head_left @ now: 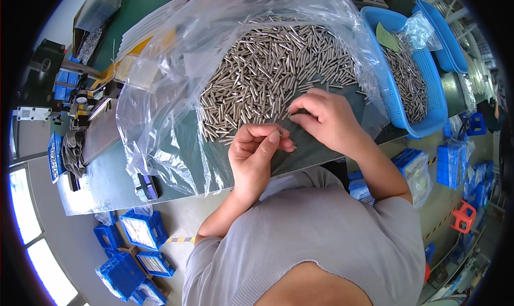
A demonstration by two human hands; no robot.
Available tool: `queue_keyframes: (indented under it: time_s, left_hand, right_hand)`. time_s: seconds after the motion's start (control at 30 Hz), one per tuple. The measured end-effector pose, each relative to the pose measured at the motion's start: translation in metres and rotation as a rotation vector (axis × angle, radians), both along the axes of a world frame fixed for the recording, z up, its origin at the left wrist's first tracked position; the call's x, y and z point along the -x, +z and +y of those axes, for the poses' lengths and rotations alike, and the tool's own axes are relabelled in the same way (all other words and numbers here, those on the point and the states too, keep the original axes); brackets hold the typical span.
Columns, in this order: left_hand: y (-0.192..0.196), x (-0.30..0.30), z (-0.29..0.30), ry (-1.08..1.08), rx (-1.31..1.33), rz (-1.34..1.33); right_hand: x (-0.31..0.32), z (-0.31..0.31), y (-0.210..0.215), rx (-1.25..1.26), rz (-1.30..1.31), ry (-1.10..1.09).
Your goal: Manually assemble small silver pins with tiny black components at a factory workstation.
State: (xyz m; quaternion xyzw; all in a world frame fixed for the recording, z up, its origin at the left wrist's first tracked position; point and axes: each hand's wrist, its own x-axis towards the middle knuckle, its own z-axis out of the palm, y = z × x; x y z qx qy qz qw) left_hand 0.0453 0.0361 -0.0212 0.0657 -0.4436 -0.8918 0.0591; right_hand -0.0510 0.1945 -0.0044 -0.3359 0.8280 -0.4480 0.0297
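A broad heap of short, slim metal pins [257, 81] lies on a clear plastic sheet [155, 118] spread over the dark green table. My left hand [254, 156] is closed in front of the heap's near edge, its thumb pressed to the curled fingers. The small end of a metal pin [280, 133] shows at the thumb tip; the fingers cover the rest. Just right of it, my right hand [332, 118] pinches thumb and forefinger together beside the near edge of the pins. Whatever lies between those fingertips is too small to make out.
A blue basket [431, 65] of similar pins with a green paper tag [386, 37] stands at the right, another blue basket [455, 54] behind it. Left are a machine fixture [80, 100] and a small purple-and-grey object [144, 187]. Blue crates [143, 228] and a red stool [463, 216] stand on the floor.
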Motion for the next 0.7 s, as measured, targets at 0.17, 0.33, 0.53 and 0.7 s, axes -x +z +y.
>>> queue_keyframes:
  time_s: [0.17,0.33,0.53,0.7]
  left_hand:
    - [-0.001,0.000,-0.001,-0.010,-0.008,0.022]
    - [0.000,0.000,-0.001,-0.011,0.005,0.011]
    - [0.001,0.002,-0.002,-0.023,0.003,-0.012]
    - [0.003,0.002,-0.001,-0.019,-0.012,-0.027]
  right_hand:
    - [0.000,-0.003,0.000,-0.266,0.265,0.037]
    - [0.000,-0.002,0.002,-0.321,0.375,0.013]
    - [0.001,0.004,0.016,0.246,-0.355,0.090]
    - [-0.009,-0.004,0.017,0.504,-0.749,0.156]
